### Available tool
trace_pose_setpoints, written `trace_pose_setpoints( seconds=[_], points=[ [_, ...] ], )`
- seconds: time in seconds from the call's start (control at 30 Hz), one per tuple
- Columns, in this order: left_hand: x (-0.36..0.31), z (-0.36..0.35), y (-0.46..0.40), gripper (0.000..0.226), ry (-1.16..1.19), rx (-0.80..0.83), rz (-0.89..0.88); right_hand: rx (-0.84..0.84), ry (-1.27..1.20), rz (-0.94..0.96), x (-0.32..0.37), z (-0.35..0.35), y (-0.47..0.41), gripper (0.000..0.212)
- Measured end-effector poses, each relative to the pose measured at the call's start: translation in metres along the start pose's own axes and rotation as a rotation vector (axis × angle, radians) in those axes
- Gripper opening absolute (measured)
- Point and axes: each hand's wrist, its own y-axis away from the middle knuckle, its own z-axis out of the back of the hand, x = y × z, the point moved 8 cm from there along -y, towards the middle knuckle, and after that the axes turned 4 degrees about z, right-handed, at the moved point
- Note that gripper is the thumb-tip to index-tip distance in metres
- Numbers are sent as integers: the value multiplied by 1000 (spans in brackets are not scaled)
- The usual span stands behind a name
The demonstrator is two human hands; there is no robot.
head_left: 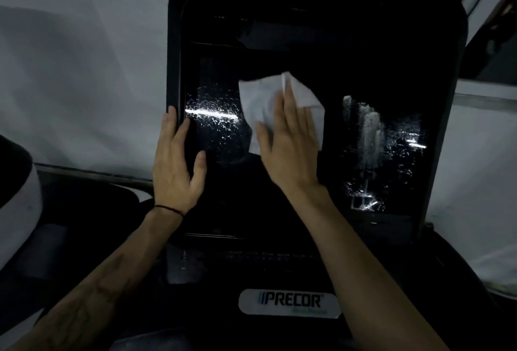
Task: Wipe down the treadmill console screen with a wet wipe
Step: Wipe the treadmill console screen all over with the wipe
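Your right hand (285,138) lies flat on the wipe (282,104), fingers straight and close together, pressing the white sheet against the dark screen (349,76) of the console (453,42). The wipe sits around the middle of the screen, a little left of centre; it is crumpled, with one fold standing up at its top edge, and its corners stick out past your fingertips above and to the right of the hand. Your fingers do not curl round it; they only press it down. Your left hand (176,160) rests open at the left edge of the screen, fingers straight and slightly spread, the longest fingertip reaching up along the raised frame and the thumb lying on the glass. It holds nothing. A thin black band (167,208) circles your left wrist. Between the two hands a patch of wet droplets (215,118) glints on the glass, crossed by a bright streak of reflected light. Near the right edge of the screen there are pale vertical smears (369,132) with more glinting droplets around and below them. Below the screen, at the bottom edge of the console, a light oval badge (289,301) reads PRECOR. A pale wall (84,56) stands behind the console.
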Motion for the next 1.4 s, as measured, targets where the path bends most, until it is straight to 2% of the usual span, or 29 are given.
trace_pose_setpoints(
  seconds=[0.17,0.3,0.4,0.5,0.63,0.8,0.93,1.1,1.23,1.4],
  points=[
    [-1,-1,2,61,1,-4,-3,-56,-44,-115,-26,15,0,67],
    [-1,0,1,60,-9,-6,4,-18,-53,-19,2,5,-1,69],
    [0,-1,2,60,-2,-2,1,-54,-6,-78,-15,16,-27,68],
    [1,-2,2,60,6,-3,9,-40,3,-109,-24,16,-2,68],
    [1,-1,1,60,-2,-8,-7,-29,8,3,-7,11,-14,71],
    [0,-2,2,61,8,-6,-2,-78,26,-116,-31,21,-21,69],
    [-1,-2,1,62,0,-5,4,-38,26,18,-8,13,-20,71],
    [2,-3,2,61,1,0,13,-109,10,-119,-36,27,-22,65],
    [1,-2,1,59,-5,-10,11,-39,-30,-11,-8,9,-5,68],
    [0,-1,3,59,11,-6,10,-128,23,-113,-41,28,-34,65]
  ],
)
